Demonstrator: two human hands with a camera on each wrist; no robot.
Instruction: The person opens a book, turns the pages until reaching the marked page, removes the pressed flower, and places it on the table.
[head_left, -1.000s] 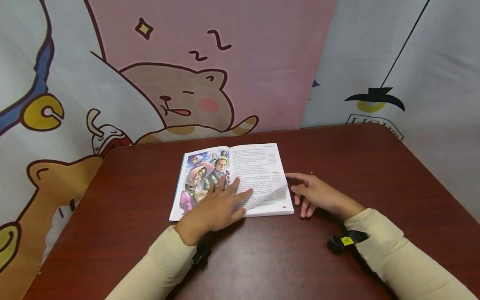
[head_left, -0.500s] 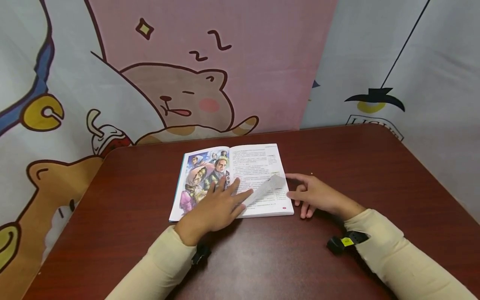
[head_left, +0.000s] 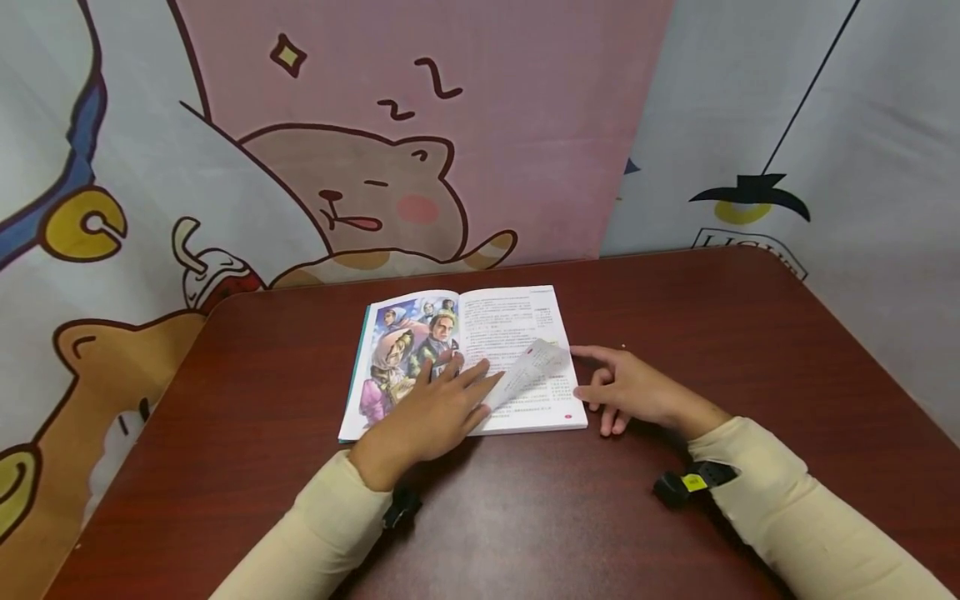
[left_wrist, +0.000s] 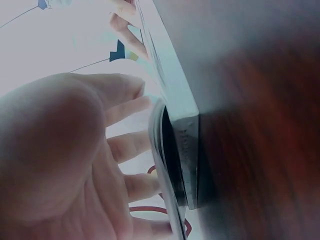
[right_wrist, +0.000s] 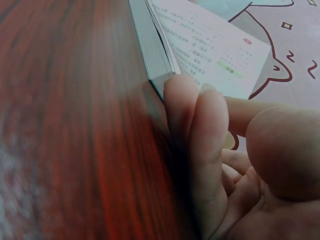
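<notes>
An open book [head_left: 501, 312] lies on the table, with a colour picture on its left page and print on the right. My left hand [head_left: 431, 414] rests across its lower middle, fingers spread; in the left wrist view the palm [left_wrist: 55, 155] faces the lifted paper edge. One page corner [head_left: 534, 367] on the right side curls up and inward, showing its underside. At the book's right edge is my right hand [head_left: 637, 387], its index finger straight and touching the edge, thumb close below, other fingers loosely bent. The lifted page [right_wrist: 215, 45] also shows in the right wrist view.
The dark red-brown table [head_left: 750, 333] spreads around the book on all sides. A cloth backdrop [head_left: 555, 125] with cartoon animals hangs behind it. Black wrist devices [head_left: 686, 483] sit under both cuffs.
The lower corner of the right-hand page has lifted and folded over toward the left. My right thumb has moved in to the book's edge; the left fingers have shifted slightly.
</notes>
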